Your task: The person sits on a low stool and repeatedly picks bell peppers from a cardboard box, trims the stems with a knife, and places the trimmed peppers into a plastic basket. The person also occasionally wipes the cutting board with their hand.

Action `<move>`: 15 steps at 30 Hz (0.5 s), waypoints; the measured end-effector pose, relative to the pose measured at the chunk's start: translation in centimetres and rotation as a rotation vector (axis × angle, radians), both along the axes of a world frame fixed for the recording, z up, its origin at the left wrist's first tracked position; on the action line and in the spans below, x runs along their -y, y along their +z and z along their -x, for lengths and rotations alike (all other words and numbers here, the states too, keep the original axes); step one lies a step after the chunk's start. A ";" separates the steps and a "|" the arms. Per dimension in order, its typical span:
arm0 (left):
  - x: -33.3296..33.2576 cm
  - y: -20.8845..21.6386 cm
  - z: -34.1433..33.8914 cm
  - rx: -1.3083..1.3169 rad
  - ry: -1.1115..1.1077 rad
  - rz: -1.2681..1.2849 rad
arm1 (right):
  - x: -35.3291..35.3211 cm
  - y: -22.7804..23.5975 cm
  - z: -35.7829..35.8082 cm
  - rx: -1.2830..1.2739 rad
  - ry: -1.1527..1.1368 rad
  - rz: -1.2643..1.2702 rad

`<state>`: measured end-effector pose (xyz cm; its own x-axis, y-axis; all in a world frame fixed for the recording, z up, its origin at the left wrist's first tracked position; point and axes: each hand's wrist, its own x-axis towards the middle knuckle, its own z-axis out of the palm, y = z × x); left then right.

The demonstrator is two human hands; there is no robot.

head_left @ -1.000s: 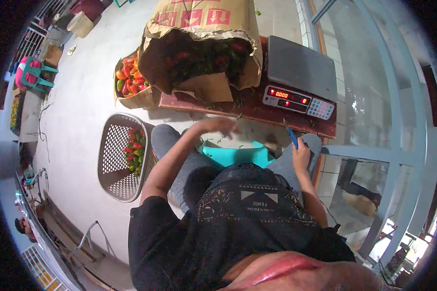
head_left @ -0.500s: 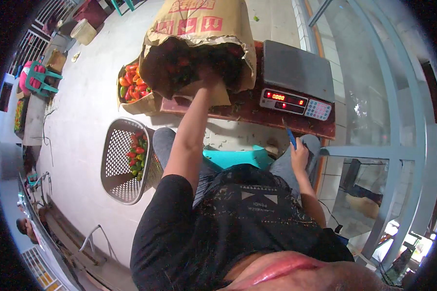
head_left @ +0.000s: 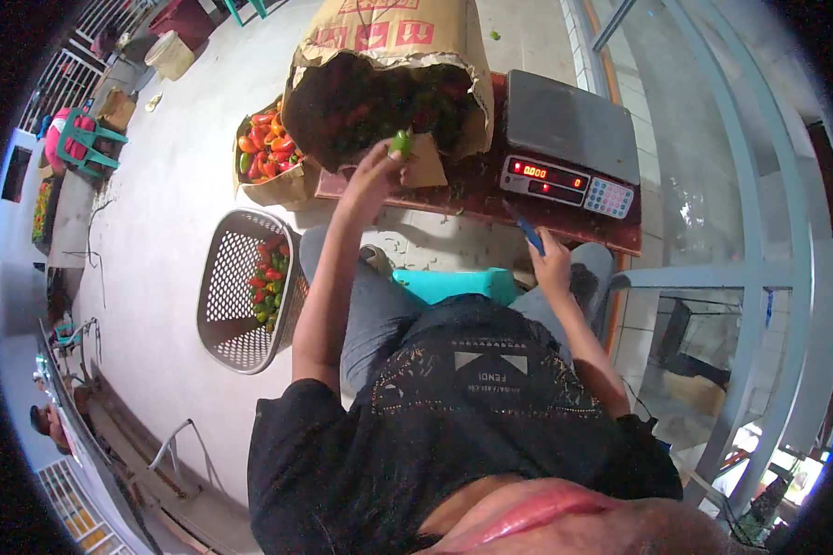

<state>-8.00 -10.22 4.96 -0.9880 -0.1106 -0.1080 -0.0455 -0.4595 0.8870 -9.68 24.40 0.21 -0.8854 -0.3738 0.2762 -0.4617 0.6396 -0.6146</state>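
Between the person's grey-trousered knees sits a turquoise plastic object [head_left: 463, 285], partly hidden by the body. Near the right knee, the grip of the right hand [head_left: 553, 262] is closed around a slim blue-handled tool [head_left: 531, 238], its narrow end pointing away from the body. On the floor beside the left leg stands a tall grey-beige plastic basket [head_left: 246, 356] with perforated walls, holding red and green peppers [head_left: 268, 294]. Farther out, the grip of the left hand [head_left: 372, 178] is pinched, fingertips together on a small glossy green pepper [head_left: 401, 142] before the torn mouth of a large brown paper sack [head_left: 379, 46]. That sack lies on a dark red surface [head_left: 491, 215], its contents dim; just right of it is a grey digital scale [head_left: 574, 125]. Left of the sack, a smaller brown carton [head_left: 282, 191] holds red, orange and green peppers. Well beyond stands a pale bucket [head_left: 169, 55].
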 end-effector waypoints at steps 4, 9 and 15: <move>-3.9 2.9 -4.3 0.139 0.031 0.232 | 5.7 5.0 0.3 -0.019 0.218 0.067; -5.4 1.4 -6.4 -0.057 0.161 0.406 | 8.7 6.1 0.3 -0.021 0.351 0.096; -6.8 3.0 -8.1 0.031 0.188 0.597 | 9.1 5.5 -0.3 0.026 0.330 0.025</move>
